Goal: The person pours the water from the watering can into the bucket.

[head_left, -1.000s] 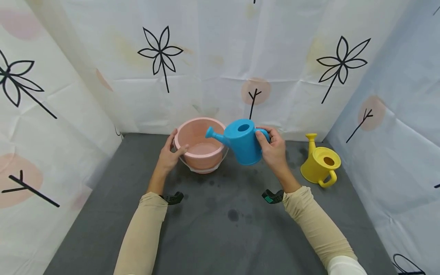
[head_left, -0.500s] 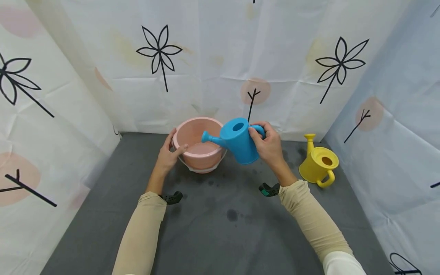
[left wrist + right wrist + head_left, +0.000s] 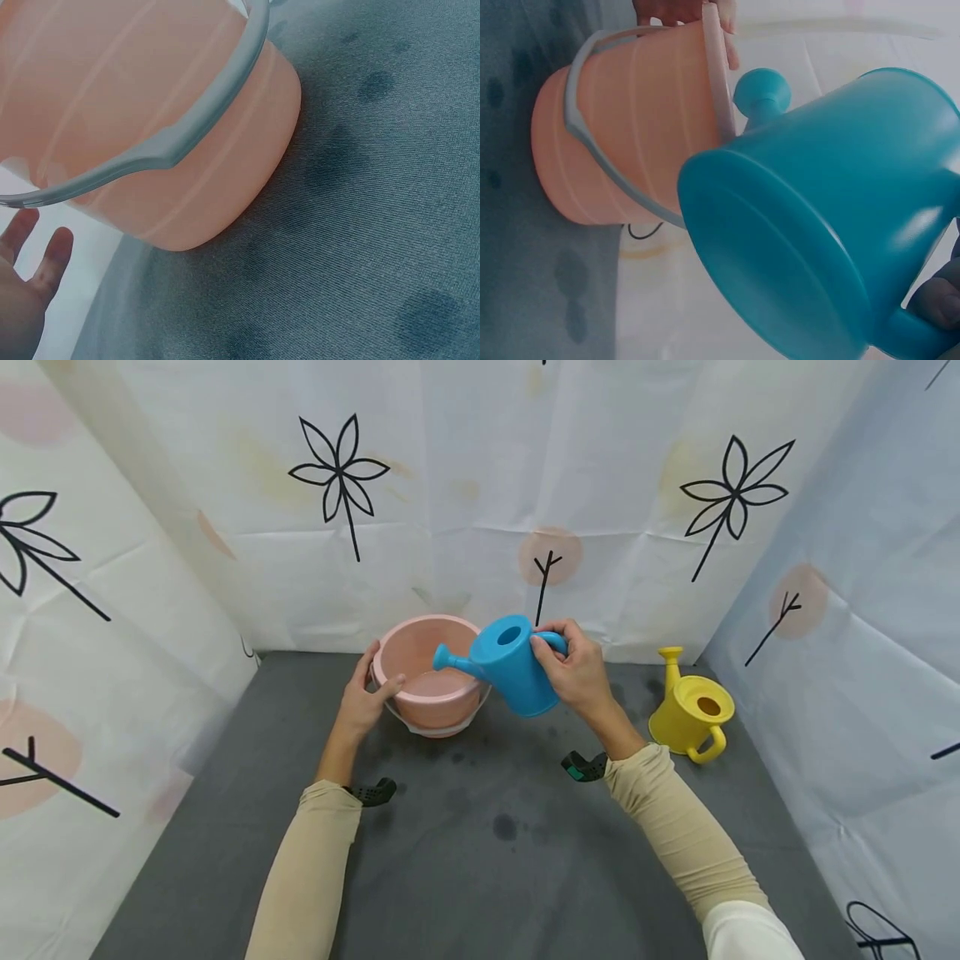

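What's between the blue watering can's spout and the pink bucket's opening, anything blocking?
Nothing visible. The right hand grips the blue watering can by its handle, tilted, with the spout already over the pink bucket. The left hand holds the bucket's near-left rim, clear of the spout. The yellow watering can stands apart, to the right.

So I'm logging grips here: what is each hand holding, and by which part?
The right hand grips the blue watering can by its handle. The left hand holds the pink bucket at its rim.
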A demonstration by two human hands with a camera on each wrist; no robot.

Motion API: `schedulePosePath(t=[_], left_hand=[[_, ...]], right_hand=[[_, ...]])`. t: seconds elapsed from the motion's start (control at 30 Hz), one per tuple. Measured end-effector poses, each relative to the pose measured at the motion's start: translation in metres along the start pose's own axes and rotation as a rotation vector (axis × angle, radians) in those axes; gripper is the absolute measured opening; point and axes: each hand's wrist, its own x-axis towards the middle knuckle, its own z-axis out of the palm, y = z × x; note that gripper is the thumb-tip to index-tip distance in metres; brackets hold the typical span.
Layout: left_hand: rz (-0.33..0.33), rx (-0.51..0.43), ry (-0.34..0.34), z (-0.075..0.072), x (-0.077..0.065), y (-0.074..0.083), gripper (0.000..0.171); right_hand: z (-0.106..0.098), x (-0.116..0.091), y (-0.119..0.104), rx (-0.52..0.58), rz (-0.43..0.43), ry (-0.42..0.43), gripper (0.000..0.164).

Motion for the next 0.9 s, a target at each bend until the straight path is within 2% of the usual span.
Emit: schedulePosePath(t=[0.23, 0.47, 0.6, 0.83, 0.9], left_hand=[[0.035, 0.011, 0.027, 0.001, 0.011, -0.026, 0.086], [0.065, -0.022, 0.033, 0.006, 0.015, -0.035, 0.083], [0.054, -0.042, 0.025, 0.009, 0.014, -0.031, 0.083], [0.065, -0.074, 0.052, 0.008, -0.003, -0.002, 0.081], [0.064, -0.068, 0.060, 0.008, -0.005, 0.000, 0.080]], right_hand=[[-0.002, 0.006, -0.004, -0.053, -0.026, -0.041, 0.024], [-0.003, 0.009, -0.008, -0.088, -0.049, -0.061, 0.024], [-0.005, 0.010, -0.011, -0.114, -0.034, -0.069, 0.024], [-0.006, 0.019, -0.013, -0.126, -0.070, -0.116, 0.023], [-0.007, 0.022, -0.013, -0.132, -0.071, -0.127, 0.023]])
